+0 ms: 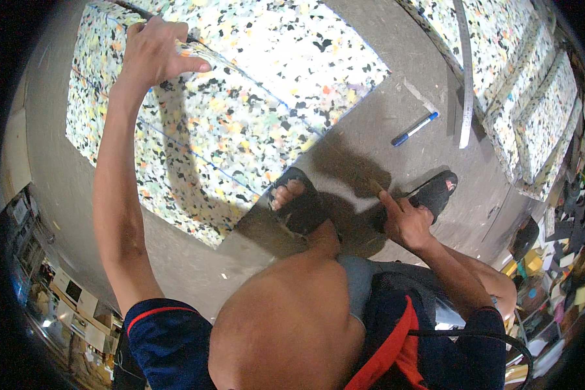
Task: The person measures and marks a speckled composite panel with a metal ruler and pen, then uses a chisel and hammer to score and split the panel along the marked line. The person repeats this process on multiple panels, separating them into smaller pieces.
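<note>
A large speckled foam sheet [208,123], white with black, yellow and orange flecks, lies on the floor with blue lines drawn across it. At its upper left, my left hand [159,52] grips the foam along a split or cut edge, fingers curled down and thumb stretched out to the right. My right hand [409,224] is apart from the foam, closed above my sandalled foot. A thin pointed tip [376,187] juts out past its index finger; the rest of that thing is hidden in the hand.
A blue-and-white marker pen [415,129] lies on the grey floor [182,266]. To the right, a long metal ruler [465,78] rests against more speckled foam pieces [533,97]. Mixed scraps [546,273] pile up at the far right. My sandalled foot [299,201] is beside the sheet's corner.
</note>
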Demonstrator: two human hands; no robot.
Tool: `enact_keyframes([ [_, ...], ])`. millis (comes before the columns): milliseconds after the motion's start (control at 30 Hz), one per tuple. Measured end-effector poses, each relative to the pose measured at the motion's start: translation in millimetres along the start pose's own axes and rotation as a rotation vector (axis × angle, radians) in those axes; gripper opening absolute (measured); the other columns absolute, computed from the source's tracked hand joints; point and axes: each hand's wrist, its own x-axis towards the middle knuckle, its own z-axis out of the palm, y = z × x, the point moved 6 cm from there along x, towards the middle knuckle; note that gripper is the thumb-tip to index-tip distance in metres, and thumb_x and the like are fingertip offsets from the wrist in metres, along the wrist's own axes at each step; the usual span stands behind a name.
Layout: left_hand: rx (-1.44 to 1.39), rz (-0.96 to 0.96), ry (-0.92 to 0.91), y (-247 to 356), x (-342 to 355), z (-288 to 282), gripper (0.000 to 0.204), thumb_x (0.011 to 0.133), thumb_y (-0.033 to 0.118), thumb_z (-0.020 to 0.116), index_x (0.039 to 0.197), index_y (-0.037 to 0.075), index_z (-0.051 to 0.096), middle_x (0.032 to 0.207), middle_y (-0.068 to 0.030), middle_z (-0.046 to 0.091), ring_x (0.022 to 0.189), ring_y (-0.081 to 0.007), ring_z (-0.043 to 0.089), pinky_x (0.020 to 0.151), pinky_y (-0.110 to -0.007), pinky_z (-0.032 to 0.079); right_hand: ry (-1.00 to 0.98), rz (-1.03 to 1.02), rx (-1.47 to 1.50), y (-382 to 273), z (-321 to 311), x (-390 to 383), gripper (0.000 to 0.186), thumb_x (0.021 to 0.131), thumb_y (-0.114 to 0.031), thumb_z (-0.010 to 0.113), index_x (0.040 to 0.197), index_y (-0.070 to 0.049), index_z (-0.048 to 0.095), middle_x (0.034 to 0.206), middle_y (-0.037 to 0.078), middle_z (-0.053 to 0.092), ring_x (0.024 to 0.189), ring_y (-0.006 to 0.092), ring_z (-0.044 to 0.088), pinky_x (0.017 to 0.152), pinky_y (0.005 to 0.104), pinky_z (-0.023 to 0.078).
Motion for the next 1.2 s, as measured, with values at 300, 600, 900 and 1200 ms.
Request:
enact_keyframes([
  [300, -0.071, -0.001, 0.033, 7.4, 0.5, -12.3, 0.075, 0.055, 0.078, 0.080, 0.089, 0.012, 0.068, 0.090, -0.0075, 0.066, 0.101, -0.0294, 0.059, 0.100, -0.048, 0.036, 0.113, -0.047, 0.131, -28.1, -5.5, 89.0, 0.074, 0.090, -0.008, 0.063, 0.157, -0.025, 0.037, 0.095, 0.017, 0.062, 0.074, 0.0395, 0.067, 0.057, 0.0519, 0.056],
  [600, -0.072, -0.101, -0.121, 9.0, 6.8, -20.4, 0.078, 0.051, 0.077, 0.082, 0.086, 0.009, 0.066, 0.084, -0.0066, 0.065, 0.093, -0.0281, 0.057, 0.099, -0.049, 0.036, -0.156, 0.056, 0.194, 8.5, 19.8, 13.5, 0.071, 0.092, -0.008, 0.061, 0.157, -0.020, 0.036, 0.097, 0.022, 0.062, 0.078, 0.0418, 0.068, 0.064, 0.0530, 0.057],
  [900, -0.084, 0.016, -0.067, 13.9, 1.6, -27.5, 0.078, 0.055, 0.075, 0.079, 0.089, 0.007, 0.060, 0.086, -0.0075, 0.060, 0.091, -0.0305, 0.056, 0.095, -0.047, 0.038, 0.017, -0.018, 0.161, -14.7, 9.5, 87.3, 0.073, 0.091, -0.007, 0.061, 0.158, -0.023, 0.036, 0.097, 0.021, 0.062, 0.074, 0.0433, 0.066, 0.062, 0.0537, 0.057],
  [1200, -0.088, -0.081, -0.112, 3.6, -1.1, -29.5, 0.079, 0.054, 0.077, 0.081, 0.089, 0.008, 0.064, 0.089, -0.0051, 0.063, 0.095, -0.0275, 0.058, 0.100, -0.050, 0.035, -0.132, 0.004, 0.231, 11.8, 2.3, 23.1, 0.082, 0.088, -0.007, 0.061, 0.161, -0.026, 0.029, 0.098, 0.021, 0.062, 0.080, 0.0419, 0.068, 0.066, 0.0525, 0.057],
])
